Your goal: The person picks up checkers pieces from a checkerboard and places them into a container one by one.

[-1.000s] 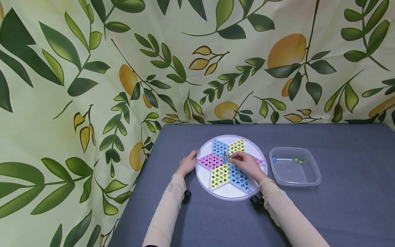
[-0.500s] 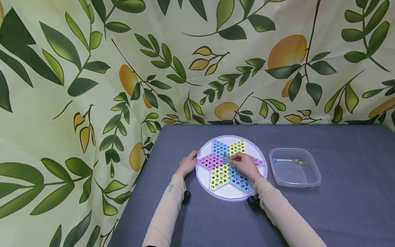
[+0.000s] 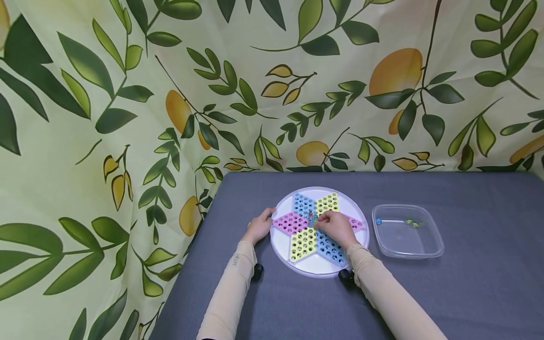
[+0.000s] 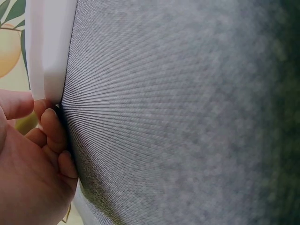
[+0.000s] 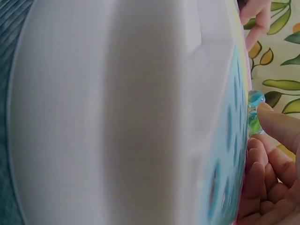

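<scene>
The left hand (image 3: pixel 258 228), fingers curled, held the board (image 3: pixel 282 248) by its left edge; midway toward its right edge, the right hand (image 3: pixel 338 228) pinched a green marble (image 5: pixel 254 125) beside a blue marble (image 5: pixel 256 97).

Between the left hand (image 3: pixel 258 227) and right hand (image 3: pixel 336 228), the white Chinese checkers board (image 3: pixel 281 248) bears a dark-holed star (image 3: pixel 303 242) in pink, yellow and pale blue; at the right hand, a blue marble (image 5: pixel 256 97) and a green marble (image 5: pixel 255 123); right of it, a colourless tub (image 3: pixel 399 240) with blue and yellow-green marbles (image 3: pixel 412 223); beneath, a plain grey-blue counter (image 3: pixel 488 264); beyond both hands, a cream backdrop (image 3: pixel 238 28) printed with green leaves and orange fruit
</scene>
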The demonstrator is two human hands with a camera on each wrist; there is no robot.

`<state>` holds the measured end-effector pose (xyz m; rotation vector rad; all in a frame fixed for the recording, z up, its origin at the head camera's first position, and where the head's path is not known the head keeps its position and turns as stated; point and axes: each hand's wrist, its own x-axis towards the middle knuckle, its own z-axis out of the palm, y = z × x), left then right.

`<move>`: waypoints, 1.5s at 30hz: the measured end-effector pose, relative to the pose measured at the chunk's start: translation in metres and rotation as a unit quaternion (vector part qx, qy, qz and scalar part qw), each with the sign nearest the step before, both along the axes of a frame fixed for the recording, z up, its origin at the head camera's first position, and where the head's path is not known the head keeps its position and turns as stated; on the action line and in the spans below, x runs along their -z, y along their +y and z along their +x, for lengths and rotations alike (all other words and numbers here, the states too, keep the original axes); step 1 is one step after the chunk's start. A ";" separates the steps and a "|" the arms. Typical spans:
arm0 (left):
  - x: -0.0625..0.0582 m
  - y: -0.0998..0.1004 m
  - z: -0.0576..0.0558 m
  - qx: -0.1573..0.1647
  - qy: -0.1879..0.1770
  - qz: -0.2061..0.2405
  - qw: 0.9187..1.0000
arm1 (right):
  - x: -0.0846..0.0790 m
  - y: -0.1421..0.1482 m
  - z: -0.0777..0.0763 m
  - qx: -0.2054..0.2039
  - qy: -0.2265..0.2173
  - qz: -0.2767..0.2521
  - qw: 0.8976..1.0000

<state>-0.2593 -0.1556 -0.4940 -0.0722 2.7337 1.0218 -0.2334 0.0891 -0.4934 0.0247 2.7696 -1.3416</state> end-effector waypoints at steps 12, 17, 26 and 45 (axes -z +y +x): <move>-0.001 0.001 0.002 -0.005 -0.010 0.011 1.000 | -0.002 0.000 0.001 -0.013 -0.005 0.014 1.000; 0.001 0.001 0.002 -0.010 -0.019 0.012 1.000 | -0.002 0.000 0.002 -0.016 -0.009 0.016 1.000; 0.003 0.001 0.001 -0.001 -0.011 0.010 1.000 | -0.003 0.001 0.004 -0.020 0.020 0.009 1.000; 0.003 0.000 0.000 0.019 0.016 -0.007 1.000 | 0.001 0.010 0.005 -0.047 0.010 -0.048 0.998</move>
